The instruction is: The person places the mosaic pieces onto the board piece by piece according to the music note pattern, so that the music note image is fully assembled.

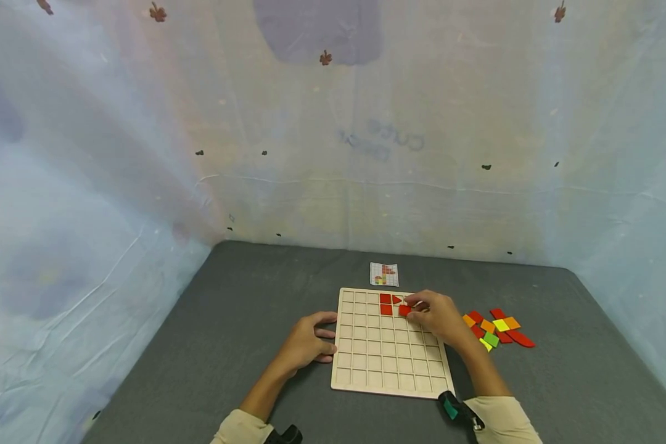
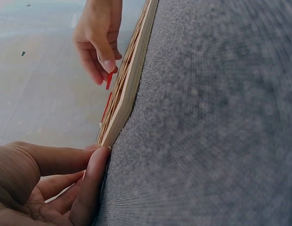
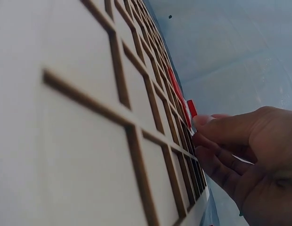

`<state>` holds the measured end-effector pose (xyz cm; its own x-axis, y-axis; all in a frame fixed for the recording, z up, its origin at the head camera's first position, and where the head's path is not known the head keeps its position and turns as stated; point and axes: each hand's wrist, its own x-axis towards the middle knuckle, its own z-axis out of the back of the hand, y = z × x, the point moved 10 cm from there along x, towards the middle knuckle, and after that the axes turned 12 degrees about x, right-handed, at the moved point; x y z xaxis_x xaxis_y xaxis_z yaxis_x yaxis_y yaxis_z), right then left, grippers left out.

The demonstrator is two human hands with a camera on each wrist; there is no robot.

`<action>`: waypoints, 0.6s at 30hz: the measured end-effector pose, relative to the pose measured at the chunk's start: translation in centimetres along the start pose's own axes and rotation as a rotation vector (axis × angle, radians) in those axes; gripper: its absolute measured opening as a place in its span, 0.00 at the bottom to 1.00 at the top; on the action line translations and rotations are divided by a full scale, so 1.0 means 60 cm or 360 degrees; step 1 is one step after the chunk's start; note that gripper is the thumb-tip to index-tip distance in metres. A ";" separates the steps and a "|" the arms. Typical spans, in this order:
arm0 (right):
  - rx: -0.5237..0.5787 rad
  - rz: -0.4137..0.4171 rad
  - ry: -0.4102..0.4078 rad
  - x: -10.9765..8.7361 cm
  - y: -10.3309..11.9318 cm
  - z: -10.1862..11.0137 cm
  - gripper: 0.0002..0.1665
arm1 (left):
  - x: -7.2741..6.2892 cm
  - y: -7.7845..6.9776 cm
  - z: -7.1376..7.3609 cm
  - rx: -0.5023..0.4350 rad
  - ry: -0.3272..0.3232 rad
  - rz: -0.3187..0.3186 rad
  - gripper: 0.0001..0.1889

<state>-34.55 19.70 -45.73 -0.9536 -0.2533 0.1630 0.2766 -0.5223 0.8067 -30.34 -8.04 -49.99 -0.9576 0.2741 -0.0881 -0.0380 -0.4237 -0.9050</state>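
A square wooden grid board lies on the grey table. At its left edge is my left hand; the left wrist view shows thumb and finger pinching the board's rim. Over the board's upper right part, my right hand pinches a red square tile between thumb and fingers. That tile stands tilted off the grid in the right wrist view. Two red square tiles, one above the other, and a red triangle tile sit in cells near the top.
Right of the board lies a loose pile of red, orange, yellow and green tiles, some overlapping. A small printed pattern card lies behind the board. A pale sheet hangs along the table's back edge.
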 end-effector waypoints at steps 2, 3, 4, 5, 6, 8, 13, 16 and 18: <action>0.0014 -0.0017 0.0011 0.000 -0.003 -0.003 0.19 | 0.000 0.001 0.000 0.0000 -0.0003 0.0006 0.37; 0.0025 -0.0028 0.0014 0.000 -0.005 -0.004 0.19 | 0.000 0.001 -0.001 0.0000 -0.0003 0.0006 0.37; 0.0031 -0.0030 0.0018 0.000 -0.005 -0.005 0.19 | 0.000 0.002 -0.001 0.0001 -0.0004 0.0008 0.37; 0.0034 -0.0031 0.0019 0.000 -0.006 -0.006 0.19 | 0.000 0.002 -0.001 0.0001 -0.0005 0.0010 0.37; 0.0037 -0.0031 0.0016 0.000 -0.006 -0.006 0.19 | 0.000 0.003 -0.001 0.0002 -0.0006 0.0013 0.37; 0.0031 -0.0034 0.0007 0.000 -0.006 -0.007 0.19 | 0.000 0.003 -0.001 0.0001 -0.0006 0.0017 0.37; 0.0018 -0.0051 -0.0008 0.002 -0.008 -0.009 0.20 | 0.001 0.002 -0.001 -0.0002 -0.0008 0.0019 0.37; 0.0025 -0.0046 0.0000 0.003 -0.007 -0.011 0.21 | 0.001 0.002 0.000 -0.0005 -0.0006 0.0014 0.37; 0.0038 -0.0046 0.0005 0.003 -0.007 -0.011 0.21 | 0.000 0.002 0.000 -0.0003 -0.0007 0.0012 0.36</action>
<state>-34.78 19.33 -46.42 -0.9607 -0.2410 0.1377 0.2460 -0.5098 0.8244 -30.37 -8.08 -50.09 -0.9592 0.2669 -0.0932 -0.0300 -0.4240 -0.9052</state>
